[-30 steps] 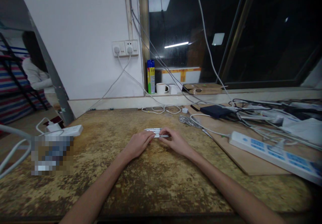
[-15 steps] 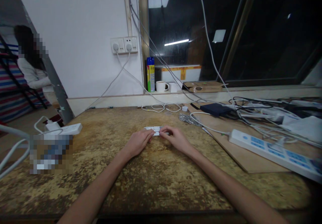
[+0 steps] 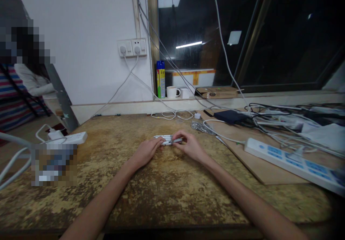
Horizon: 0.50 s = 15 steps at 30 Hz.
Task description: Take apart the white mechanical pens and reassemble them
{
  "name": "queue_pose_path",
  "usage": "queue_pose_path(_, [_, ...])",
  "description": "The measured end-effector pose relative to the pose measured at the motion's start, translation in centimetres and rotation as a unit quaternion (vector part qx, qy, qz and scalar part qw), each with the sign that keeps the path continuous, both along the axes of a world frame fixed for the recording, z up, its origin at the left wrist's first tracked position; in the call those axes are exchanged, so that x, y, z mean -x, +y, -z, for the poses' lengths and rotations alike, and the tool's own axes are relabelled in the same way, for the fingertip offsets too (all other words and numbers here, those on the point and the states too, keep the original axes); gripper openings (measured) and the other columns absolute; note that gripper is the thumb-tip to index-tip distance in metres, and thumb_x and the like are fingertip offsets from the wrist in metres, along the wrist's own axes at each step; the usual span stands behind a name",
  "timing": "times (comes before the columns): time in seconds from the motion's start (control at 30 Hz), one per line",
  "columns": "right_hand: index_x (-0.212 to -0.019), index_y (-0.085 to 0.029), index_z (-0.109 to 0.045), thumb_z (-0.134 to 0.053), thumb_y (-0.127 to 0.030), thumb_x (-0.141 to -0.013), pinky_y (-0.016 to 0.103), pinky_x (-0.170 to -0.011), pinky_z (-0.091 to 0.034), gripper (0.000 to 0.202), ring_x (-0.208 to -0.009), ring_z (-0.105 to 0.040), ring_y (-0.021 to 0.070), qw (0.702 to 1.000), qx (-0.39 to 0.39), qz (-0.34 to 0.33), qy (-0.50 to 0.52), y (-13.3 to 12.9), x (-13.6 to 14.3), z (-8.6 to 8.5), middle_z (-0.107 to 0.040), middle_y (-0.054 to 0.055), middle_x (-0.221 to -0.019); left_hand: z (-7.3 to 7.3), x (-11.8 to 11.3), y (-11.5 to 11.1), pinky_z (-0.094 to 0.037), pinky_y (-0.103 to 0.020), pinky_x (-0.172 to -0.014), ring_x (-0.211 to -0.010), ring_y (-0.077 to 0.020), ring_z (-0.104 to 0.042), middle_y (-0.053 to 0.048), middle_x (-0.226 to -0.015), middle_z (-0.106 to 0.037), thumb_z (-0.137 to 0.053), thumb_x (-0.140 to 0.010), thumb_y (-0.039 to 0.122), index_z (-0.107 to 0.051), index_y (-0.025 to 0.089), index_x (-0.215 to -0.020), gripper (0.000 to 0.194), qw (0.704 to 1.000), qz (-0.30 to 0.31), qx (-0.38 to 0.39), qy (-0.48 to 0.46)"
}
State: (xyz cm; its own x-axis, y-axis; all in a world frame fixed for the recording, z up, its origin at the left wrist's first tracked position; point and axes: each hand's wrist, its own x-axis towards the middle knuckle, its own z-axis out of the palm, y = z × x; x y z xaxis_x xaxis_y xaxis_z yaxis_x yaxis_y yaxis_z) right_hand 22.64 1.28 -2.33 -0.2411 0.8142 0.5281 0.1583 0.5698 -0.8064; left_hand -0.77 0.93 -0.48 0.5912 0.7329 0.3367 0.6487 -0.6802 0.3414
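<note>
Several slim white pens (image 3: pixel 167 138) lie side by side on the worn wooden table (image 3: pixel 172 193), pointing left to right. My left hand (image 3: pixel 145 151) rests at their left end, its fingers pressed together against them. From the right, my right hand (image 3: pixel 191 147) pinches one pen (image 3: pixel 178 140) between thumb and fingers at the near side of the row. The grey end of this pen sticks out through the pinch. My fingers partly cover the pens, so their full length is hidden.
At right, a white power strip (image 3: pixel 288 161) lies on a brown board (image 3: pixel 260 171) beside tangled cables and a dark box (image 3: pixel 231 116). A crumpled silvery packet (image 3: pixel 201 126) sits behind my right hand. Another power strip (image 3: pixel 77 138) is at left. A person (image 3: pixel 36 80) stands beyond.
My right thumb and fingers have shifted slightly right and opened a little around the pen, showing more of it. My left hand stays nearly in place on the row.
</note>
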Motion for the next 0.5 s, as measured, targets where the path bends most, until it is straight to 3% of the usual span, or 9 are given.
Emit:
queue_pose_path(0.17, [-0.096, -0.019, -0.071, -0.071, -0.036, -0.079, 0.033, -0.083, -0.052, 0.024, -0.085, -0.068, 0.0195, 0.994, 0.082, -0.01, 0.065, 0.13, -0.07, -0.1, -0.073, 0.005, -0.093, -0.69, -0.45, -0.38, -0.041, -0.032, -0.109, -0.124, -0.0198, -0.057, -0.002, -0.136, -0.063, -0.034, -0.105, 0.036, -0.058, 0.028, -0.133, 0.037, 0.996, 0.047, 0.012, -0.071])
queue_pose_path(0.27, [-0.098, -0.019, -0.072, -0.07, -0.038, -0.08, 0.032, -0.081, -0.052, 0.026, -0.084, -0.068, 0.0194, 0.994, 0.088, 0.007, 0.062, 0.21, -0.26, -0.09, -0.074, 0.005, -0.093, -0.87, -0.47, -0.47, -0.041, -0.033, -0.11, -0.124, -0.0194, -0.057, -0.002, -0.135, -0.063, -0.034, -0.105, 0.033, -0.056, 0.029, -0.135, 0.038, 0.995, 0.062, 0.001, -0.076])
queue_pose_path(0.5, [-0.095, -0.02, -0.073, -0.068, -0.034, -0.079, 0.033, -0.083, -0.05, 0.022, -0.084, -0.066, 0.0198, 0.991, 0.097, 0.041, 0.079, 1.03, -0.91, 0.47, -0.074, 0.004, -0.09, -0.4, 0.15, 0.13, -0.043, -0.036, -0.105, -0.116, -0.0221, -0.059, -0.007, -0.124, -0.064, -0.032, -0.105, 0.029, -0.059, 0.026, -0.132, 0.039, 0.997, 0.011, -0.032, -0.066])
